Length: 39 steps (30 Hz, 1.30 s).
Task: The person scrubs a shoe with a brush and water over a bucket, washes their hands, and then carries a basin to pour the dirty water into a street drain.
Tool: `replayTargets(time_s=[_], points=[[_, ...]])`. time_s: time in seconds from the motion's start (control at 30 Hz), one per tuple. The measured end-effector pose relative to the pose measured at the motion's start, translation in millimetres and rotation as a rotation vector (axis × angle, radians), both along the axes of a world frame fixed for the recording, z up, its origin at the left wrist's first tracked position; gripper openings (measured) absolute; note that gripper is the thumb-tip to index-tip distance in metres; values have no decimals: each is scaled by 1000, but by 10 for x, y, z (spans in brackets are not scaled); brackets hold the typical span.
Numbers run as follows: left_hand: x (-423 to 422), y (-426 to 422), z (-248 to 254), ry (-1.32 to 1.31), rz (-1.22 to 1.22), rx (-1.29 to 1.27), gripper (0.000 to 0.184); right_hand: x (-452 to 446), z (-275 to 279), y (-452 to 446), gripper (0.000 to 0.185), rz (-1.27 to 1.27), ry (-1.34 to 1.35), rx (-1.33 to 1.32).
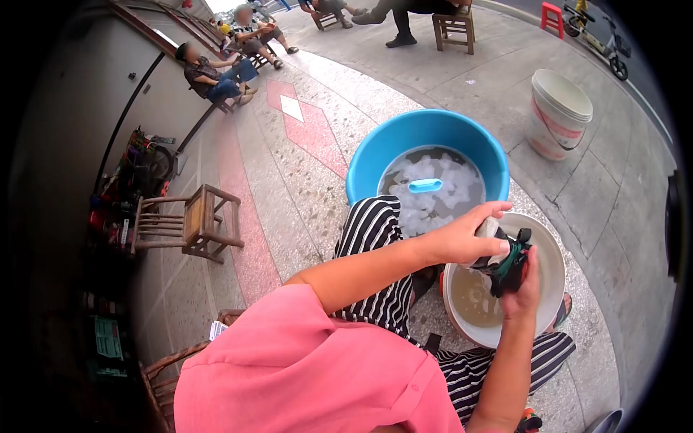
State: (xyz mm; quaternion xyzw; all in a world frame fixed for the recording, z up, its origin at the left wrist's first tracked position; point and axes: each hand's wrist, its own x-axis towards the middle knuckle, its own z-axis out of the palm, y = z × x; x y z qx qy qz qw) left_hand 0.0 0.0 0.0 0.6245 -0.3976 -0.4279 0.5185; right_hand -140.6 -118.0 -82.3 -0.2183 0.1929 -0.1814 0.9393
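Note:
Over a white bucket of cloudy water, my left hand is closed round a pale object at the top of a dark shoe-like item. My right hand grips the lower side of that black and green item. The item's exact shape is partly hidden by my fingers. Beyond my left hand stands a large blue basin holding water with whitish pieces, and a light-blue brush-like object floats in it.
A wooden chair stands at the left. Another white bucket is at the upper right, near a red stool and a scooter. People sit on chairs in the background. A motorbike stands by the left wall.

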Motion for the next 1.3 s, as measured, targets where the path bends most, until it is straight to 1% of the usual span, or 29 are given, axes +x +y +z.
replayTargets(time_s=[0.07, 0.1, 0.17, 0.2, 0.27, 0.3, 0.33, 0.37, 0.4, 0.43, 0.5, 0.6, 0.63, 0.73, 0.77, 0.83, 0.87, 0.9, 0.97, 1.0, 1.03, 1.1, 1.13, 1.17, 1.23, 1.3], points=[[-21, -97, -56, 25, 49, -51, 62, -11, -111, -54, 39, -7, 29, -44], [-46, 24, -3, -30, 32, -9, 57, -1, -153, 146, 37, -20, 13, 34], [-84, -67, 64, -112, 0, -58, 45, 24, -94, 109, 35, -46, 7, 56], [-141, -108, -13, -238, -16, -131, 42, -44, -93, 94, 35, -5, -10, 54], [-248, -151, -252, -515, -48, -252, 35, -15, -152, 191, 34, -62, 42, 127], [-290, -174, -316, -570, -38, -236, 35, 9, -178, 188, 34, -92, 67, 147], [-343, -185, -371, -622, -27, -220, 34, 14, -195, 178, 39, -62, 71, 109], [-383, -199, -428, -680, -24, -203, 33, 36, -200, 157, 38, -82, 43, 97], [-449, -201, -461, -776, 19, -295, 34, 48, -198, 136, 36, -102, 20, 86], [-533, -233, -486, -863, 61, -327, 34, 44, -196, 117, 35, -117, 2, 76], [-683, -317, -519, -1032, 142, -388, 34, 16, -178, 106, 38, -172, 55, 71], [-757, -439, -581, -989, 137, -353, 30, -16, -111, 76, 44, -241, 137, 57], [-773, -472, -591, -973, 122, -345, 28, -26, -133, 57, 42, -246, 143, 58], [-784, -517, -608, -996, 130, -356, 23, -6, -220, 69, 36, -258, 64, 17], [-776, -515, -606, -968, 130, -359, 21, 8, -259, 82, 34, -261, 31, -6], [-757, -518, -540, -911, 138, -370, 18, 60, -373, 89, 30, -277, -84, -79], [-761, -526, -500, -927, 142, -378, 17, 92, -451, 107, 28, -288, -189, -124], [-765, -529, -449, -942, 146, -385, 16, 148, -525, 127, 27, -309, -352, -172], [-760, -541, -452, -991, 167, -385, 16, 359, -561, 233, 23, -391, -809, -143], [-776, -576, -521, -1022, 182, -378, 16, 480, -467, 312, 21, -473, -1156, 53], [-793, -613, -562, -1049, 194, -369, 16, 423, -615, 257, 19, -392, -1065, 129], [-827, -663, -651, -1075, 160, -336, 16, 216, -1096, 93, 18, -241, -872, 279], [-835, -682, -665, -1089, 142, -322, 16, 194, -1109, 66, 20, -265, -704, 48], [-849, -693, -675, -1086, 135, -309, 16, 146, -1116, 51, 20, -287, -533, -60], [-850, -700, -667, -1088, 122, -287, 17, 88, -814, 83, 22, -302, -235, -132], [-839, -665, -662, -1025, 125, -293, 18, 56, -549, 90, 24, -298, -27, -154]])
